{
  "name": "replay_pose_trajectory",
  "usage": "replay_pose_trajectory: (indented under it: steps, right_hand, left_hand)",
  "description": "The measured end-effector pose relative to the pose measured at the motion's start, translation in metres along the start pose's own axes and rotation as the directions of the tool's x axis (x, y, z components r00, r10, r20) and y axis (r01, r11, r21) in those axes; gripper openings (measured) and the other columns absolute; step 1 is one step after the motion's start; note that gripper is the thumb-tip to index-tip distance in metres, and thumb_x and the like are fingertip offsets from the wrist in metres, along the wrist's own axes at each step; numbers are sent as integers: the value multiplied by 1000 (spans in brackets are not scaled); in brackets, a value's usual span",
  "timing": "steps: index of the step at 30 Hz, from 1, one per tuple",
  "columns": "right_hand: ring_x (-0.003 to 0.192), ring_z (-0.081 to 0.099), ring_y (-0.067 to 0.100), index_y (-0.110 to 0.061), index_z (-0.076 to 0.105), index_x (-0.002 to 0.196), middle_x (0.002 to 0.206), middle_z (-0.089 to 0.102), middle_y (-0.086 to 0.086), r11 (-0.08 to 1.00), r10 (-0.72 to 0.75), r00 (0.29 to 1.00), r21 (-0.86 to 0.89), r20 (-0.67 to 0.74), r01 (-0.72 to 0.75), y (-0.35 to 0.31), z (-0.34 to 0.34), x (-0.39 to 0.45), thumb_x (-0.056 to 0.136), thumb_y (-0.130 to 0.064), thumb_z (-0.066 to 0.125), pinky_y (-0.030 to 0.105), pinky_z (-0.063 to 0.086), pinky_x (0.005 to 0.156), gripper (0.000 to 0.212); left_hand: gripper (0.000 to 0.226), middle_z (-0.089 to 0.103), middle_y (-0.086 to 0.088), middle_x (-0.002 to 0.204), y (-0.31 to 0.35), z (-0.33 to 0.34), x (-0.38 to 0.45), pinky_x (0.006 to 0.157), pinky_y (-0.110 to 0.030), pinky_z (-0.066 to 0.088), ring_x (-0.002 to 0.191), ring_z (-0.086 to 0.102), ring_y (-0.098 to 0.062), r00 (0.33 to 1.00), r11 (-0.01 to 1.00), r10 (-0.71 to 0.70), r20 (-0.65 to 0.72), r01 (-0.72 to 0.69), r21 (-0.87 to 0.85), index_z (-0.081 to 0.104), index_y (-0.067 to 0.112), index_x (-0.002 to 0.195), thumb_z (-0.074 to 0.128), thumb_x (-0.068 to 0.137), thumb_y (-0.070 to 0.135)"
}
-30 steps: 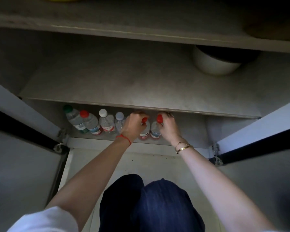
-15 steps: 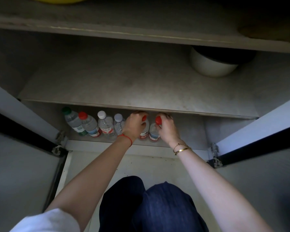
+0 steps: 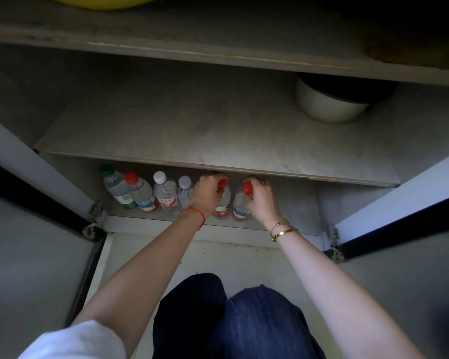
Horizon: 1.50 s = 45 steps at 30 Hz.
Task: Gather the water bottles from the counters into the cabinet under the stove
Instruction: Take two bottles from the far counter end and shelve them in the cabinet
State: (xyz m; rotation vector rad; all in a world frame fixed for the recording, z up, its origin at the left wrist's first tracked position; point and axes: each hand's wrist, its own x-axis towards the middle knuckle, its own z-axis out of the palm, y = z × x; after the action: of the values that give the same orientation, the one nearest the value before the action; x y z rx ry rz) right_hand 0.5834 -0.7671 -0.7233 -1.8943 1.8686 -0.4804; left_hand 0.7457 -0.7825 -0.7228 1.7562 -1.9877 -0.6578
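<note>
With both bottles upright on the cabinet floor, I've got left hand and right hand each gripping a red-capped bottle's neck, extending the row rightward.

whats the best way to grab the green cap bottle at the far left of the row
Grip the green-cap bottle around its neck and shoulder just under the cap, coming from the open front. It stands upright with the shelf low overhead, the red-cap bottle close on its right, and the cabinet wall to its left.
</note>
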Motion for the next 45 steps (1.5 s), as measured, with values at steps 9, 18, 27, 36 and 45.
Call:
replay_pose_trajectory:
  steps: [9, 18, 27, 36, 45]
  right_hand:
    - [123, 45, 32, -9, 53, 125, 124, 58, 17, 999, 7, 1000, 35, 5, -8, -4, -2, -2, 91, -9, 59, 38, 42, 99, 34]
    - [126, 44, 32, -10, 50, 130, 128, 57, 16, 1000, 18, 999, 1, 39, -18, -7, -1, -3, 92, -12, 60, 39, 42, 101, 40]
    - [124, 46, 31, -9, 46, 136, 131, 55, 11, 998, -59, 994, -6, -94, 59, -13, -3, -36, 90, -15, 61, 41, 45, 102, 49]
    - [132, 40, 18, -15, 45, 140, 137, 53, 2, 960, -279, 945, -14, -171, 281, -50, -21, -75, 93, -27, 57, 32, 35, 110, 50]
    - [132, 41, 18, -15, 45, 140, 138, 53, 1, 889, -453, 888, 40, -77, 457, -132, -43, -70, 94, -29, 57, 32, 35, 111, 49]
  left_hand:
    - [35, 67, -11, 120, -6, -3, -5, 99, -33, 50, 111, 63, -26, 997, 996, 67, 23, -66, -62, 63, 13, 123, 59, 90, 0]
    - [40, 67, -10, 121, -3, -6, -2, 100, -37, 50, 115, 62, -27, 989, 993, 109, 103, -104, -51, 64, 14, 122, 54, 89, -6]
    - [47, 57, -13, 134, -7, -24, -32, 103, -41, 48, 122, 56, -29, 984, 983, 174, 24, -172, -59, 53, 10, 134, 62, 88, 5]
    - [47, 60, -9, 132, -18, -63, -107, 95, -36, 53, 118, 58, -25, 967, 988, 142, -210, -150, -21, 54, 12, 134, 65, 88, 13]
    - [41, 62, -6, 128, -21, -144, -143, 95, -46, 50, 117, 59, -24, 917, 998, 69, -393, -69, 12, 58, 12, 128, 64, 88, 15]
